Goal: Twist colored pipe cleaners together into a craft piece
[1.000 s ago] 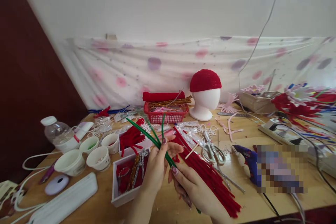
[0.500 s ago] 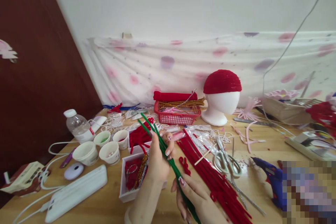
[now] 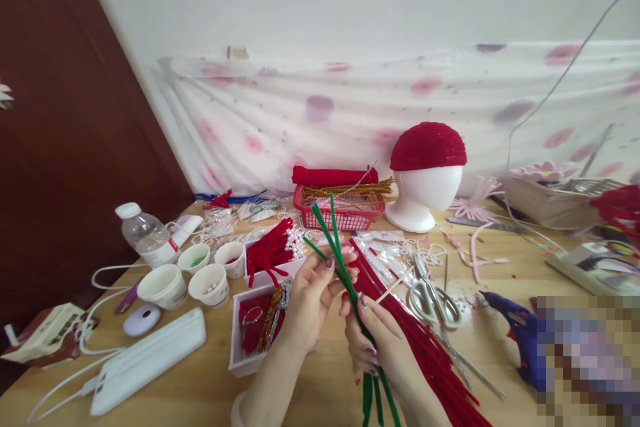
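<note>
green stems (image 3: 338, 255), clamped in both hands (image 3: 384, 333), slant lengthwise from lower right to upper left, splayed above.

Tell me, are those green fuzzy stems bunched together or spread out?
Partly both: the green stems are bunched at the right grip, but their ends fan apart above and below it.

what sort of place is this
Probably a handicraft workspace, judging by the long fuzzy green craft stems, the bundle of fuzzy red craft stems and the white-handled metal scissors on the light wooden table.
</note>
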Demonstrator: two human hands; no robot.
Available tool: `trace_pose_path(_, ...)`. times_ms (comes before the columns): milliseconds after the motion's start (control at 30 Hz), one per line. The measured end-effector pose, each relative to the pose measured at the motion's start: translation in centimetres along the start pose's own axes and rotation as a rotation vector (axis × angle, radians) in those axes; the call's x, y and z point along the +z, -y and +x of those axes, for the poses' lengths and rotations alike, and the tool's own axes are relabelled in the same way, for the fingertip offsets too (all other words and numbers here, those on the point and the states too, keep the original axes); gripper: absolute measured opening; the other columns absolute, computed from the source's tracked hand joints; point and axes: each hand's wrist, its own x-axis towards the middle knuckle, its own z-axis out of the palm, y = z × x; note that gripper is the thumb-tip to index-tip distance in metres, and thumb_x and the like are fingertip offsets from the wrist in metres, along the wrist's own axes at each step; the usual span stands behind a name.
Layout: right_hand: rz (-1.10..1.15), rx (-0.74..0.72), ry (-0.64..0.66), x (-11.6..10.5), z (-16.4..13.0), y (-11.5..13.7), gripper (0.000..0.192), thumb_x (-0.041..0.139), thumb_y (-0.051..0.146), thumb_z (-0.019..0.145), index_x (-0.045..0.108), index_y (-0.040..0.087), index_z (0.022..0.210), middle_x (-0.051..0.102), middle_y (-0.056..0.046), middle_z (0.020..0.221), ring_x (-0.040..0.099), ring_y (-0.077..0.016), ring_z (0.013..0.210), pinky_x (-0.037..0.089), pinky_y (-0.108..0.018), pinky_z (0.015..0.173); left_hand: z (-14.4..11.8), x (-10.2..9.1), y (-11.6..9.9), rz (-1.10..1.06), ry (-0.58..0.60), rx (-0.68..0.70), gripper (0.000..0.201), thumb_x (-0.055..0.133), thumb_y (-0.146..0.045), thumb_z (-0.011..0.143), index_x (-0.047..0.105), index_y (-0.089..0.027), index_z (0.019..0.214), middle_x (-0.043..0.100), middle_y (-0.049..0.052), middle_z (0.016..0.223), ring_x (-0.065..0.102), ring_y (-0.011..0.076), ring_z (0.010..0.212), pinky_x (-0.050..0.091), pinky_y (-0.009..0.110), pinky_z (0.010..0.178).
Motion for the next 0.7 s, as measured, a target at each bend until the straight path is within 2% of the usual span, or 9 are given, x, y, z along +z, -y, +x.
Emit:
trace_pose_path(133, -0.066, 0.038, 0.021, 0.1, -0.1, 0.3, 0.046, 0.067, 0.062, 0.081, 0.051, 0.021, 0.092, 0.037, 0.014, 0.047, 0.016, -0.0010, 0.035, 0.015, -0.013, 0.031, 0.0, -0.5, -0.1, 0.244, -0.122, 0.022, 0.034, 0.075, -0.038, 0.078, 0.066, -0.014, 0.101, 0.074, 0.012, 0.101, 0.072, 0.0231, 0.084, 0.054, 0.025, 0.061)
trace_pose_path(233, -0.089, 0.026, -0.019, 0.2, 0.0, 0.2, 0.045, 0.068, 0.060, 0.081, 0.054, 0.020, 0.097, 0.041, 0.013, 0.049, 0.018, -0.0014, 0.034, 0.016, -0.014, 0.030, 0.0, -0.6, -0.3, 0.385, -0.129, 0.089, 0.033, 0.069, -0.041, 0.084, 0.069, -0.015, 0.104, 0.075, 0.012, 0.099, 0.072, 0.0252, 0.092, 0.057, 0.031, 0.074)
trace_pose_path(300, -0.083, -0.005, -0.065, 0.1, 0.1, 0.1, 0.045, 0.066, 0.060, 0.081, 0.056, 0.019, 0.095, 0.046, 0.011, 0.050, 0.021, -0.0016, 0.032, 0.017, -0.015, 0.029, 0.0, -0.7, -0.4, 0.407, -0.141, 0.107, 0.034, 0.068, -0.043, 0.084, 0.070, -0.016, 0.105, 0.075, 0.011, 0.101, 0.071, 0.0266, 0.096, 0.057, 0.032, 0.077)
trace_pose_path(400, -0.108, 0.001, -0.070, -0.2, 0.1, 0.1, 0.045, 0.066, 0.060, 0.081, 0.059, 0.017, 0.089, 0.051, 0.008, 0.052, 0.025, -0.0010, 0.030, 0.017, -0.016, 0.029, 0.4, -0.8, -0.8, 0.387, -0.170, 0.110, 0.035, 0.069, -0.045, 0.083, 0.072, -0.017, 0.104, 0.075, 0.011, 0.101, 0.070, 0.0281, 0.098, 0.057, 0.034, 0.078)
trace_pose_path(533, -0.150, 0.050, -0.032, -0.7, 0.0, 0.1, 0.047, 0.064, 0.062, 0.081, 0.060, 0.015, 0.083, 0.048, 0.008, 0.045, 0.023, -0.0006, 0.028, 0.016, -0.015, 0.029, 1.3, -0.7, -1.6, 0.278, -0.143, 0.122, 0.033, 0.072, -0.042, 0.080, 0.073, -0.017, 0.101, 0.075, 0.011, 0.101, 0.070, 0.0286, 0.100, 0.056, 0.037, 0.084)
trace_pose_path(633, -0.190, 0.042, -0.018, -1.1, -0.3, -0.1, 0.048, 0.062, 0.063, 0.083, 0.060, 0.015, 0.087, 0.048, 0.009, 0.043, 0.024, -0.0012, 0.028, 0.016, -0.015, 0.029, 1.9, -0.6, -2.2, 0.132, -0.120, 0.079, 0.034, 0.079, -0.040, 0.072, 0.073, -0.014, 0.093, 0.075, 0.012, 0.099, 0.070, 0.0296, 0.098, 0.056, 0.040, 0.087)
trace_pose_path(700, -0.211, 0.028, -0.010, -1.2, -0.4, -0.3, 0.049, 0.059, 0.063, 0.085, 0.059, 0.015, 0.098, 0.051, 0.008, 0.043, 0.027, -0.0025, 0.027, 0.018, -0.014, 0.028, 2.0, -0.4, -2.2, 0.060, -0.119, 0.053, 0.035, 0.081, -0.037, 0.068, 0.073, -0.013, 0.091, 0.075, 0.013, 0.098, 0.071, 0.0290, 0.097, 0.055, 0.041, 0.089)
